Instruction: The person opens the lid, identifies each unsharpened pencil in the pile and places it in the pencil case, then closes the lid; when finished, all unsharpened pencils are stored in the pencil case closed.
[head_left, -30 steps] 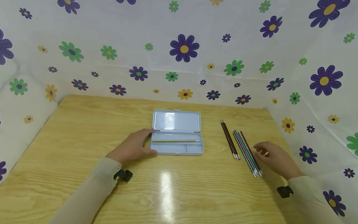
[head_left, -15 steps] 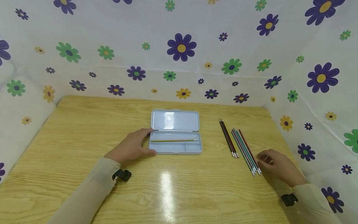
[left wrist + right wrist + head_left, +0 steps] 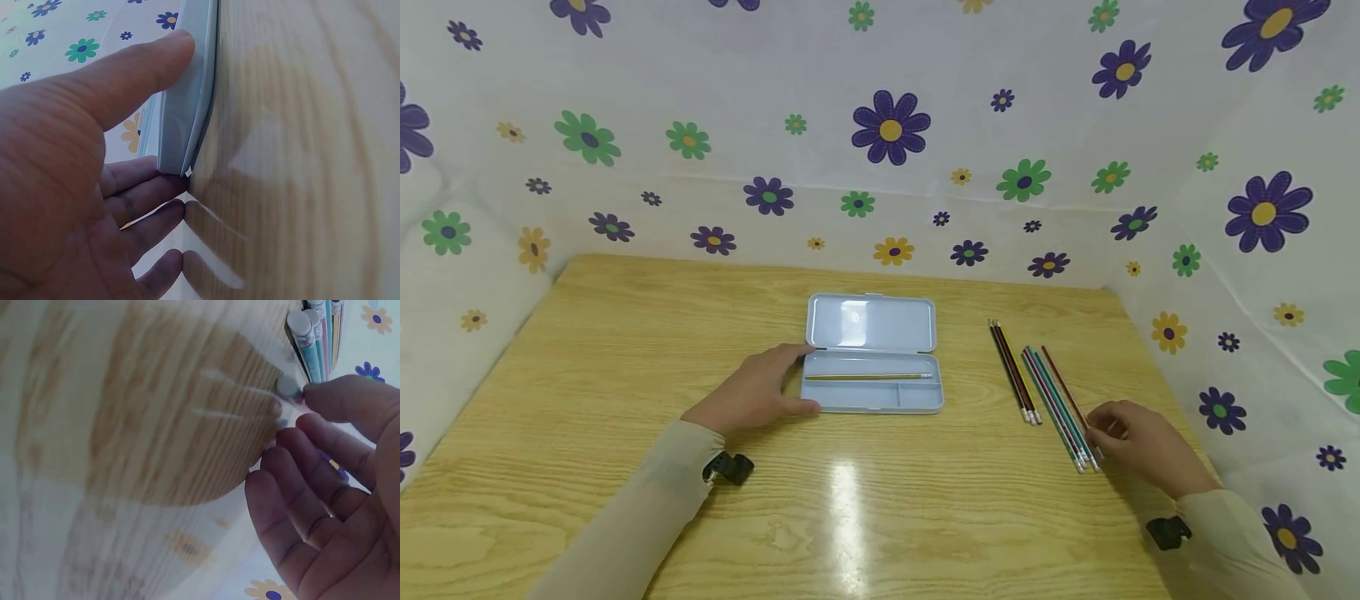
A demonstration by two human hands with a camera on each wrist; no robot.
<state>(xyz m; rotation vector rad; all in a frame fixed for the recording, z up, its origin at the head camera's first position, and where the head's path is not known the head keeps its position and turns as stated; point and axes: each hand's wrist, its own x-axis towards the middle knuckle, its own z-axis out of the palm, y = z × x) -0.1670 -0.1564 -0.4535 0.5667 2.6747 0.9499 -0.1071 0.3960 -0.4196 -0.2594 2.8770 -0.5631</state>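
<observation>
A light blue pencil case (image 3: 861, 400) lies with its lid raised, and a yellow pencil (image 3: 865, 377) rests inside its long rear compartment. My left hand (image 3: 752, 392) holds the case's left end: the thumb lies along the front wall and the fingers reach the rear corner, as the left wrist view also shows. On the right, my right hand (image 3: 1146, 442) pinches a dark red pencil (image 3: 1063, 385) near its eraser end (image 3: 289, 387) between thumb and index finger. The pencil still lies low at the table, slightly angled away from the teal and red pencils (image 3: 1054, 408) beside it.
Another small group of dark and yellow pencils (image 3: 1015, 371) lies between the case and the teal ones. The wooden table (image 3: 775, 517) meets a white flower-printed cloth (image 3: 820, 167) at the back and at both sides.
My right hand first drew back slightly, then its thumb and index finger closed on the dark red pencil, which now angles away from its neighbours. My left hand stays at the case.
</observation>
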